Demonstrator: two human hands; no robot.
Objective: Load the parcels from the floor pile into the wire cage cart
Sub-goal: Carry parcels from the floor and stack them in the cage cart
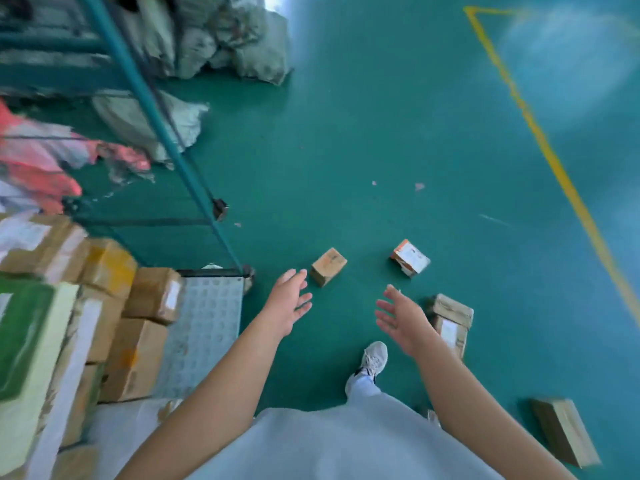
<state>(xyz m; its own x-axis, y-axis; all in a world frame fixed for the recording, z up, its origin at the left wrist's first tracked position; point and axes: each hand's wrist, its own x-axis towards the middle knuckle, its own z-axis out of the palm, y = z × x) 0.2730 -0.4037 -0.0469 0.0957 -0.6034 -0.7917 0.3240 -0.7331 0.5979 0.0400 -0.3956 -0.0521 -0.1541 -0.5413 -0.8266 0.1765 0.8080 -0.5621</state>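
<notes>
We reach out over the green floor [381, 116] with both hands empty and fingers spread loose: the left hand [287, 303] hangs just short of a small brown box [328, 266], and the right hand [403, 320] hovers beside a taped box [450, 320] that it partly covers. We touch neither. 4 parcels lie scattered on the floor: the small brown box, a white and orange box [410, 257] tilted on one edge a little to its right, the taped box near our right wrist, and a long flat box [562, 431] well apart at the lower right. The cart [207, 327] stands at our left, its teal frame bar [156, 112] slanting up the view and its perforated grey deck partly bare. Stacked cartons [138, 323] fill the cart, with a green and cream carton [31, 341] nearest us and red bags [34, 161] behind. Grey sacks [235, 39] are heaped on the floor beyond the cart. A yellow line [554, 161] crosses the floor at right. Our white shoe [372, 358] stands between the arms.
</notes>
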